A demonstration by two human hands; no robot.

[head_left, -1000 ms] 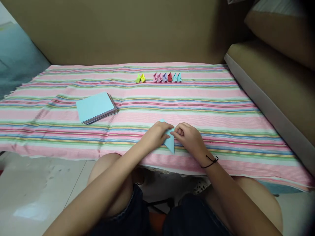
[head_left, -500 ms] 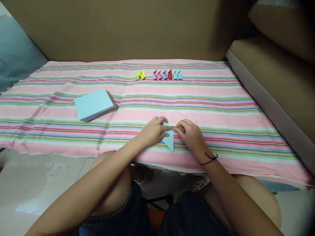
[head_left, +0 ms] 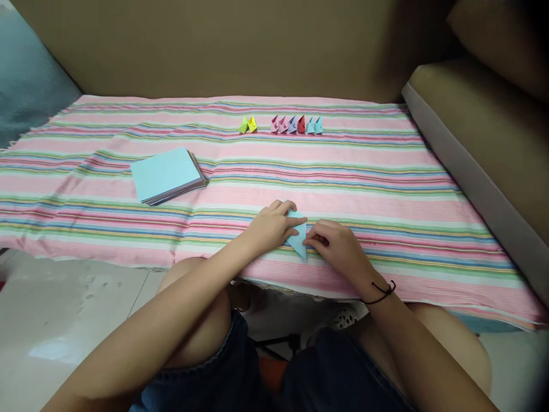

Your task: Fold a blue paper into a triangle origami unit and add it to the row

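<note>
A light blue folded paper triangle (head_left: 298,236) lies on the striped cloth (head_left: 386,189) near its front edge. My left hand (head_left: 270,226) rests on its left part, fingers pressed down on it. My right hand (head_left: 338,249), with a black band at the wrist, is curled and pinches the triangle's lower right edge. A stack of light blue paper sheets (head_left: 167,174) lies to the left. At the back stands a row of small folded paper pieces: two yellow-green ones (head_left: 247,124) and several pink, purple, red and blue ones (head_left: 297,124).
The cloth covers a low surface against a brown wall (head_left: 214,46). A brown cushioned seat (head_left: 484,137) runs along the right. Pale floor tiles (head_left: 64,320) show at the lower left. My knees are under the front edge.
My right hand has slid down along the triangle's right edge toward its lower tip. The left hand stays on the paper. The view has shifted slightly.
</note>
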